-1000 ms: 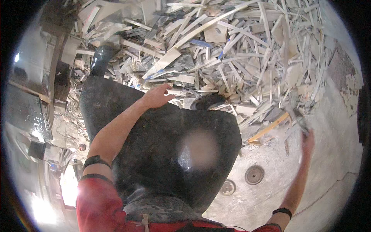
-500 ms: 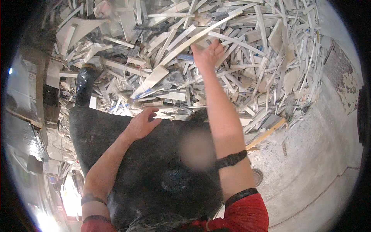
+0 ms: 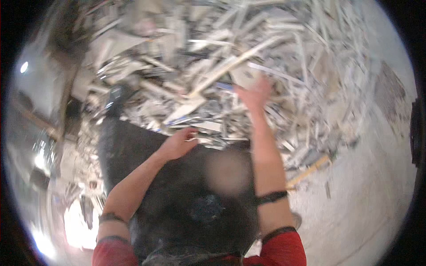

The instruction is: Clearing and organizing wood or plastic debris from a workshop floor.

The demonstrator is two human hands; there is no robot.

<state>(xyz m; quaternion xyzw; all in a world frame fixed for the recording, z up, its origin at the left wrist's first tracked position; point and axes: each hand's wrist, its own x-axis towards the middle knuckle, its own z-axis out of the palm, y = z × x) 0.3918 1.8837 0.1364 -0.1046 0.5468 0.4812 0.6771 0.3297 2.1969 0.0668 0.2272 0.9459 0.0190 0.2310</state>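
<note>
My left hand (image 3: 178, 144) hangs in front of my dark apron (image 3: 173, 190), near the close edge of a heap of scrap strips (image 3: 206, 126). Its fingers curve loosely, with a gap to the thumb, and I see nothing held. Farther out over the heap reaches my right hand (image 3: 255, 94), blurred by motion, thumb and fingers apart. Just past it shows a pale flat piece (image 3: 245, 76); whether the hand touches it I cannot tell. A long pale strip (image 3: 230, 64) lies slantwise left of that hand.
Pale strips and offcuts fill the far side. A dark boot (image 3: 116, 98) stands at the heap's left. On the right, a yellowish strip (image 3: 310, 170) lies where the heap meets the grey floor (image 3: 355, 199). A floor drain (image 3: 296, 219) sits beside my right arm.
The view has shifted and blurred, the heap sliding right and down in it. My right hand sits lower, closer to me, and a pale flat piece now shows beyond it. My left hand stays loosely curved.
</note>
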